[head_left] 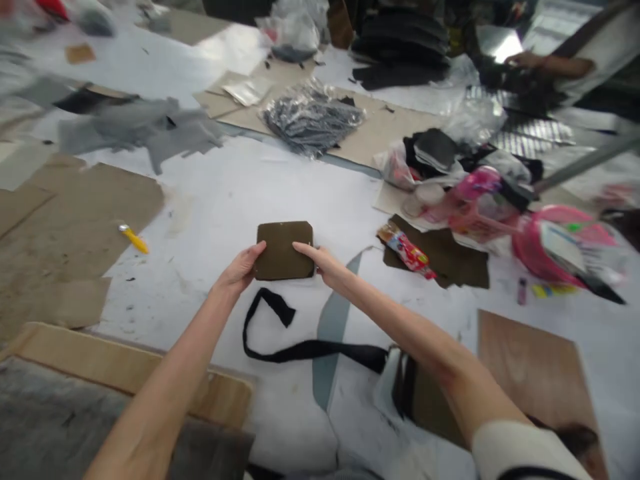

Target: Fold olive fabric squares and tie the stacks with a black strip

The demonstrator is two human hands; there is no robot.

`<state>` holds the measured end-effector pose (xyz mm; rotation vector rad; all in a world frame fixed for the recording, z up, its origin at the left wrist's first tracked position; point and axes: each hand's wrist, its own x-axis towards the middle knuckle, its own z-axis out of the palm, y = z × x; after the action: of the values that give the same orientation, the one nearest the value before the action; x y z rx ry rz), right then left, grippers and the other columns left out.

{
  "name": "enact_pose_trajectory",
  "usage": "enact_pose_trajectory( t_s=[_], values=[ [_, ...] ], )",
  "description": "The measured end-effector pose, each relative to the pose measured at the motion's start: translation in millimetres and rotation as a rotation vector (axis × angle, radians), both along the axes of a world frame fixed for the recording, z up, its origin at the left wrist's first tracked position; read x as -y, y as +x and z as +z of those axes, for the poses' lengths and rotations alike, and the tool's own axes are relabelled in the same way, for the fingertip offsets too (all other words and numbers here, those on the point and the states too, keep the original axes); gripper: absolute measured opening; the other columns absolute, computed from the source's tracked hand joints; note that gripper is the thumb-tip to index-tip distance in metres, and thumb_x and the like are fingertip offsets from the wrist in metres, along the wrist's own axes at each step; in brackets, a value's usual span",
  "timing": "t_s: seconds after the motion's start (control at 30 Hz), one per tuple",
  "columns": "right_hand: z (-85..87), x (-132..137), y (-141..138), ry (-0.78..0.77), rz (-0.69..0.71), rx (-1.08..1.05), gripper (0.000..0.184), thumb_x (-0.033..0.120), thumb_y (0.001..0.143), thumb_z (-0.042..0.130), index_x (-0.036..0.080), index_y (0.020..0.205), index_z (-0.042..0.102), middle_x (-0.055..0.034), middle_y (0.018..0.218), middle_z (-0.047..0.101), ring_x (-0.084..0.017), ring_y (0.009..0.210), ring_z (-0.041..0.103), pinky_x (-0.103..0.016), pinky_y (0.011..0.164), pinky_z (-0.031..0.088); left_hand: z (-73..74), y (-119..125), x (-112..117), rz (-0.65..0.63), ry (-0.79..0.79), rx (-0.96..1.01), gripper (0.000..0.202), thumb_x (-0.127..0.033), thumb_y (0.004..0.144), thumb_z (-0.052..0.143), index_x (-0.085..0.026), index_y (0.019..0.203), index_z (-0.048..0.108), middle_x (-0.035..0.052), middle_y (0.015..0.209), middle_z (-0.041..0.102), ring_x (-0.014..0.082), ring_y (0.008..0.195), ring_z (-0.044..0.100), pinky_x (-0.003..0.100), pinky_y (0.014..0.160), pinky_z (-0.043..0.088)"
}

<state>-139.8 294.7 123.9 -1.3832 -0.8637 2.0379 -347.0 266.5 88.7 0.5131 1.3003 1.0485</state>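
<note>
Between my two hands is a flat olive-brown panel (284, 252), roughly rectangular with clipped corners. My left hand (245, 263) grips its left edge, thumb on top. At the right edge my right hand (319, 259) pinches it the same way; the fingers underneath are hidden. Just below the panel a black strap (300, 350) curls across the white table covering (210, 200) and runs toward a dark olive piece (433, 403), partly hidden under my right forearm.
A yellow-handled tool (134, 239) lies left. To the right are a colourful snack packet (407, 250) on brown material (457, 257) and a pink basket (530, 247). A bagged grey bundle (315, 117) sits beyond. Another person's arm (560, 65) is at far right.
</note>
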Motion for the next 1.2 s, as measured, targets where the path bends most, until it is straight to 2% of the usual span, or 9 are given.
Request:
enact_pose_trajectory(
  t_s=[0.13, 0.3, 0.4, 0.5, 0.6, 0.73, 0.93, 1.07, 1.2],
  values=[
    [36.3, 44.9, 58.1, 0.045, -0.021, -0.044, 0.043, 0.050, 0.070, 0.076, 0.020, 0.101, 0.071, -0.0012, 0.100, 0.073, -0.019, 0.097, 0.064, -0.029, 0.085, 0.052, 38.4, 61.8, 42.5, -0.006, -0.008, 0.053, 0.056, -0.052, 0.071, 0.074, -0.010, 0.107, 0.067, 0.0119, 0.101, 0.073, 0.0290, 0.098, 0.068, 0.036, 0.083, 0.059],
    [89.4, 122.8, 140.6, 0.012, -0.142, -0.016, 0.043, 0.046, 0.075, 0.074, 0.022, 0.109, 0.067, -0.0023, 0.109, 0.071, -0.019, 0.101, 0.065, -0.027, 0.084, 0.053, 94.4, 145.3, 97.6, -0.113, 0.044, 0.043, 0.063, -0.049, 0.071, 0.075, -0.011, 0.119, 0.060, 0.0102, 0.106, 0.071, 0.0269, 0.101, 0.067, 0.035, 0.085, 0.057],
    [115.2, 172.5, 190.1, -0.003, -0.248, 0.014, 0.045, 0.044, 0.076, 0.074, 0.020, 0.113, 0.065, -0.0054, 0.110, 0.071, -0.021, 0.100, 0.066, -0.027, 0.082, 0.055, 115.8, 191.0, 127.2, -0.228, 0.052, 0.056, 0.067, -0.049, 0.071, 0.075, -0.015, 0.126, 0.055, 0.0099, 0.111, 0.069, 0.0260, 0.102, 0.066, 0.034, 0.085, 0.056],
    [130.8, 217.4, 233.6, -0.036, -0.343, 0.039, 0.047, 0.043, 0.077, 0.072, 0.018, 0.116, 0.063, -0.0082, 0.110, 0.071, -0.022, 0.100, 0.067, -0.029, 0.083, 0.056, 126.9, 232.3, 152.3, -0.345, 0.078, 0.093, 0.066, -0.048, 0.073, 0.074, -0.018, 0.129, 0.054, 0.0111, 0.121, 0.065, 0.0271, 0.110, 0.062, 0.034, 0.088, 0.053],
    [132.5, 252.0, 265.6, -0.046, -0.396, 0.072, 0.047, 0.044, 0.079, 0.071, 0.018, 0.116, 0.063, -0.0090, 0.110, 0.071, -0.023, 0.101, 0.067, -0.029, 0.084, 0.056, 130.0, 265.8, 170.8, -0.438, 0.088, 0.108, 0.064, -0.048, 0.074, 0.073, -0.018, 0.128, 0.054, 0.0118, 0.125, 0.063, 0.0277, 0.114, 0.060, 0.032, 0.089, 0.052],
    [112.6, 277.7, 285.7, -0.015, -0.421, 0.061, 0.045, 0.046, 0.081, 0.069, 0.019, 0.116, 0.063, -0.0076, 0.111, 0.071, -0.023, 0.105, 0.066, -0.028, 0.086, 0.055, 119.0, 290.9, 185.1, -0.502, 0.096, 0.033, 0.065, -0.052, 0.074, 0.072, -0.018, 0.127, 0.055, 0.0116, 0.123, 0.064, 0.0270, 0.113, 0.060, 0.032, 0.089, 0.050],
    [78.8, 288.7, 289.7, -0.046, -0.405, 0.169, 0.039, 0.044, 0.079, 0.070, 0.022, 0.110, 0.063, -0.0054, 0.111, 0.070, -0.022, 0.103, 0.066, -0.027, 0.075, 0.056, 91.9, 295.7, 194.1, -0.500, 0.081, -0.225, 0.066, -0.058, 0.072, 0.070, -0.014, 0.120, 0.060, 0.0125, 0.119, 0.066, 0.0273, 0.109, 0.061, 0.032, 0.088, 0.049],
    [77.7, 290.7, 289.7, -0.019, -0.410, 0.133, 0.042, 0.046, 0.076, 0.071, 0.024, 0.112, 0.061, -0.0040, 0.109, 0.070, -0.022, 0.100, 0.066, -0.025, 0.071, 0.056, 92.3, 296.3, 195.0, -0.511, 0.098, -0.239, 0.066, -0.059, 0.072, 0.070, -0.014, 0.118, 0.061, 0.0117, 0.116, 0.067, 0.0262, 0.104, 0.062, 0.030, 0.084, 0.049],
    [76.2, 291.5, 294.1, 0.017, -0.366, 0.139, 0.051, 0.050, 0.076, 0.069, 0.024, 0.118, 0.058, -0.0051, 0.105, 0.069, -0.022, 0.096, 0.066, -0.027, 0.069, 0.055, 95.1, 298.1, 195.9, -0.524, 0.107, -0.272, 0.063, -0.057, 0.073, 0.069, -0.014, 0.118, 0.061, 0.0111, 0.117, 0.067, 0.0255, 0.106, 0.061, 0.031, 0.088, 0.048]
  ],
)
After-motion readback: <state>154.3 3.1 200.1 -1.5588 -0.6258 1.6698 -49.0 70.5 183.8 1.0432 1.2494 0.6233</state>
